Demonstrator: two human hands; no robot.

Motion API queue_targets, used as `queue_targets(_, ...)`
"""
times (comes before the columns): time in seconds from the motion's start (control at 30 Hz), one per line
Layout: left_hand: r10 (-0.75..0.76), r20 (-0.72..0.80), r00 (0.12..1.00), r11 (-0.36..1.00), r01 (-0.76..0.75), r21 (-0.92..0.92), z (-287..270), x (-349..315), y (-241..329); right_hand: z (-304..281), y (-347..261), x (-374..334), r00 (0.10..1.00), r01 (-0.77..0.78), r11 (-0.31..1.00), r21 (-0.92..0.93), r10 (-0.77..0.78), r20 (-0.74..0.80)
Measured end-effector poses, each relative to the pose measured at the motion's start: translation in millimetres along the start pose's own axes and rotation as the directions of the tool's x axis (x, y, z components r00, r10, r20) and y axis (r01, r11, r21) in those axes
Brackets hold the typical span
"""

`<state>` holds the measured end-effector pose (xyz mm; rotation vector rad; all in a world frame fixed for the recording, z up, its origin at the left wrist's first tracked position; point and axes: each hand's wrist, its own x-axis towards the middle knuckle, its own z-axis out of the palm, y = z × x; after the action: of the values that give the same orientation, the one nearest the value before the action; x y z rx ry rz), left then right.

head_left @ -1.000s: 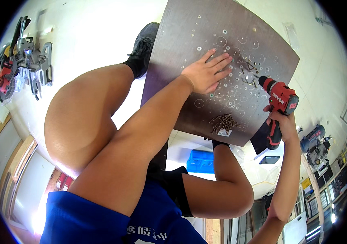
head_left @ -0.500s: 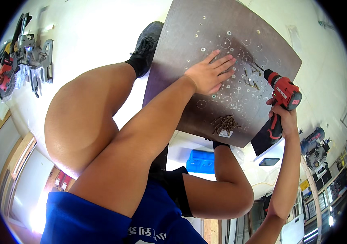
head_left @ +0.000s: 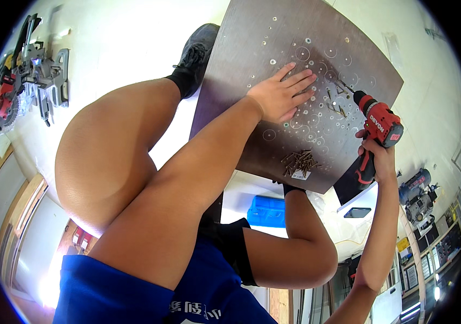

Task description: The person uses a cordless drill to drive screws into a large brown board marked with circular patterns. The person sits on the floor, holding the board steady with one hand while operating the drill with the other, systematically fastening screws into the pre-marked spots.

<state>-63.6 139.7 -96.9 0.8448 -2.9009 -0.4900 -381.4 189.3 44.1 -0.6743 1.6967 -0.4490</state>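
Observation:
A dark brown wooden board (head_left: 252, 48) lies before me, marked with drawn circles and many drilled holes. My left hand (head_left: 283, 96) rests flat on it with the fingers spread. In my right hand (head_left: 377, 156) is a red and black cordless drill (head_left: 381, 123), gripped by its handle. Its thin bit (head_left: 345, 85) points left, the tip at or just above the board near a drawn circle; contact I cannot tell. Several loose screws (head_left: 338, 110) lie between my left hand and the drill. Closer to me, a heap of screws (head_left: 301, 161) sits by a white label (head_left: 300, 175).
A blue case (head_left: 266, 211) stands on the floor below the board's near edge. A phone (head_left: 357, 213) lies on a white surface at the right. Power tools (head_left: 41, 75) stand at the far left, and another machine (head_left: 418, 197) at the right. My black shoe (head_left: 195, 59) is beside the board's left edge.
The view has shifted very slightly. Both hands keep their places, the left flat on the board and the right around the drill.

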Motion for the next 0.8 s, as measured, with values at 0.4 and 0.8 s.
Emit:
queue_targets(0.4, 0.006, -0.029, 1.0, 1.0, -0.006, -0.01, 3, 2, 1, 0, -6, 1, 0.999, -0.047, 0.999, 0.025, 0.047, 0.011)
queue_targets(0.8, 0.0, 0.002, 1.0, 1.0, 0.0, 0.001, 0, 2, 0, -11, -40, 5, 0.977, -0.204, 0.973, 0.11, 0.195, 0.089)
